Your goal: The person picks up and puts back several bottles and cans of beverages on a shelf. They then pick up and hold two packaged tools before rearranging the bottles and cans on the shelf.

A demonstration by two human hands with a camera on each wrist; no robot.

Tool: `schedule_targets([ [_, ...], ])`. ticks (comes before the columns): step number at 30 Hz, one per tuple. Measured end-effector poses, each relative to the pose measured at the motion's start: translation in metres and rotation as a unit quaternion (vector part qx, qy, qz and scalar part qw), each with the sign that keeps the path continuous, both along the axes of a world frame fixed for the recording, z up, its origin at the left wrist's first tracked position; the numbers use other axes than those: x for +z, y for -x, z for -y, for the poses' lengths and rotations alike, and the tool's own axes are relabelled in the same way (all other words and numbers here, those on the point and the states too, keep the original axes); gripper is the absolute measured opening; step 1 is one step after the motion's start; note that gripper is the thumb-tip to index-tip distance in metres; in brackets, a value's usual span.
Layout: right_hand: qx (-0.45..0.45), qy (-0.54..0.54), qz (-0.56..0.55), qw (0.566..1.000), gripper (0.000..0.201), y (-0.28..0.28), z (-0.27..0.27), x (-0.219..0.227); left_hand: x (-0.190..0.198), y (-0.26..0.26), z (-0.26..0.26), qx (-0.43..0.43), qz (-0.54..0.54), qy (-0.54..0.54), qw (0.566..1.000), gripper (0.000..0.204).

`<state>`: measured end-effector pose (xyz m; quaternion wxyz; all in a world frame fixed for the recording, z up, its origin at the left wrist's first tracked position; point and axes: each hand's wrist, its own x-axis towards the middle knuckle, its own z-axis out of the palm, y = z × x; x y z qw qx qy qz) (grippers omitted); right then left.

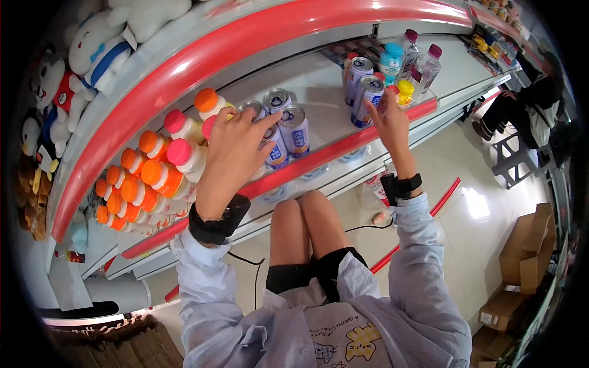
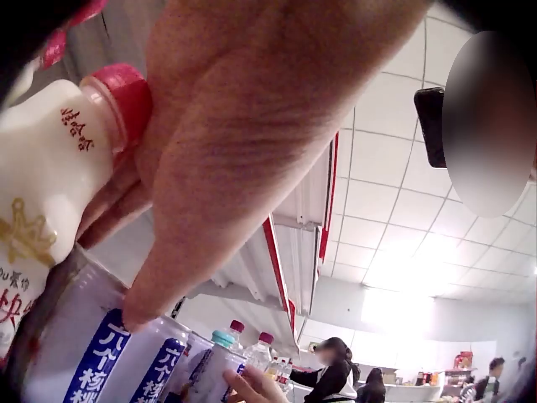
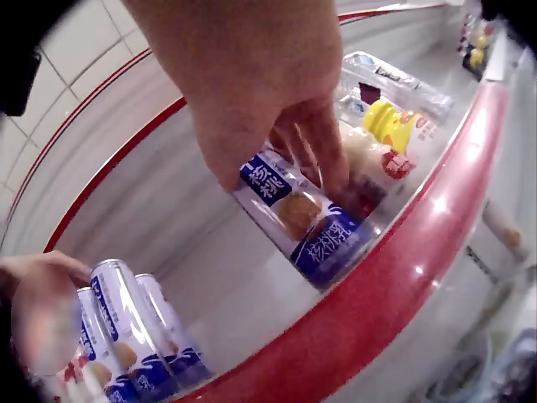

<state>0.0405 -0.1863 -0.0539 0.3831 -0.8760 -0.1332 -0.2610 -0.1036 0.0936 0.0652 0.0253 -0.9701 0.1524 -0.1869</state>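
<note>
My right hand [image 1: 392, 126] grips a blue-and-white drink can [image 3: 306, 222] from the side, near the shelf's red front edge. Behind that can stands a second one [image 1: 358, 80] of the same kind. My left hand [image 1: 236, 147] reaches over the shelf with fingers outstretched, above a cluster of several matching cans [image 1: 296, 130]. In the left wrist view its thumb lies right at a can top [image 2: 155, 340], and a milk bottle [image 2: 50, 185] with a pink cap is close beside the palm.
Orange-capped bottles [image 1: 162, 175] crowd the shelf's left part. Right of the gripped can stand a blue-capped bottle [image 1: 391, 61], a yellow-capped one [image 1: 405, 92] and clear bottles [image 1: 424, 72]. Plush toys [image 1: 92, 49] sit above. A stool [image 1: 514, 159] and cardboard boxes [image 1: 524, 251] are at right.
</note>
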Motion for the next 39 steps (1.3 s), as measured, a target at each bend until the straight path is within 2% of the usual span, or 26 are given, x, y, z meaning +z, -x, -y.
schedule_targets([
  [2,0.039,-0.001,0.029,0.999,0.054,0.000,-0.010,-0.007,-0.001,0.000,0.000,-0.005,0.010,-0.001,1.000,0.042],
  [5,0.079,-0.032,0.012,0.996,0.057,0.019,-0.036,0.001,-0.001,0.001,-0.001,-0.009,0.007,-0.009,1.000,0.042],
  [10,0.164,-0.010,-0.043,0.985,0.064,0.037,-0.064,0.006,-0.002,0.000,-0.001,-0.002,0.003,-0.002,1.000,0.042],
  [12,0.182,0.023,-0.089,0.979,0.064,0.043,-0.060,0.021,-0.002,0.000,-0.001,-0.003,0.007,-0.002,1.000,0.042],
  [15,0.196,0.052,-0.052,0.978,0.059,0.039,-0.055,0.017,-0.001,0.001,0.000,-0.002,0.011,-0.001,1.000,0.042],
  [18,0.201,0.082,-0.104,0.971,0.055,0.038,-0.054,0.010,-0.001,0.001,0.000,0.003,-0.001,0.009,1.000,0.042],
  [21,0.213,0.061,-0.122,0.968,0.053,0.041,-0.055,0.014,0.000,0.000,0.000,0.004,-0.006,0.012,1.000,0.042],
  [24,0.293,0.068,-0.085,0.950,0.047,0.029,-0.037,0.013,-0.001,0.000,-0.001,0.000,-0.005,0.014,1.000,0.042],
  [27,0.246,-0.044,-0.044,0.967,0.042,0.011,-0.018,0.011,-0.001,0.000,-0.001,0.003,0.000,0.013,1.000,0.042],
  [30,0.111,-0.074,0.094,0.987,0.043,-0.016,-0.012,0.010,-0.001,0.000,0.001,0.008,-0.012,0.018,1.000,0.042],
  [33,0.042,-0.031,0.164,0.985,0.041,-0.026,-0.027,0.038,0.000,0.000,0.001,0.008,-0.007,0.015,1.000,0.042],
  [36,0.054,-0.022,0.140,0.988,0.042,-0.046,-0.037,0.041,-0.001,0.000,-0.001,0.006,-0.006,0.014,1.000,0.042],
  [39,0.031,0.000,0.057,0.998,0.042,-0.055,-0.039,0.039,0.000,0.001,0.000,0.008,-0.012,0.014,1.000,0.043],
])
